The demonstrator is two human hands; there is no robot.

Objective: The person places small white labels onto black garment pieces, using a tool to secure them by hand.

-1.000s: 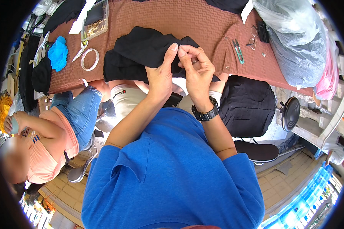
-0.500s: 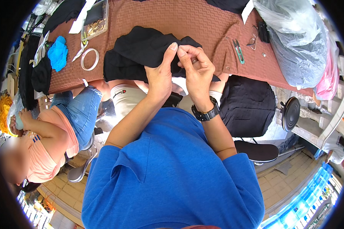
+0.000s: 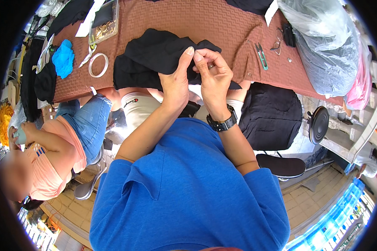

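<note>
A black garment (image 3: 153, 56) lies bunched on the brown textured tablecloth (image 3: 222, 25) in front of me. My left hand (image 3: 176, 79) grips its near edge, thumb up against the cloth. Beside it, my right hand (image 3: 213, 77) pinches the same edge between fingertips; a black watch sits on that wrist. Both hands touch each other over the fabric. What the fingertips pinch is too small to tell.
Green thread snips (image 3: 262, 56), glasses (image 3: 277, 39) and a large clear plastic bag (image 3: 322, 46) lie to the right. A white ring (image 3: 98, 65), blue cloth (image 3: 63, 58) and clear box (image 3: 104, 19) lie left. A seated person in an orange top (image 3: 50, 146) is at my left. A black stool (image 3: 282, 165) stands right.
Both hands stay on the black garment's edge with only slight finger movement. The seated person's arm at the left has shifted a little.
</note>
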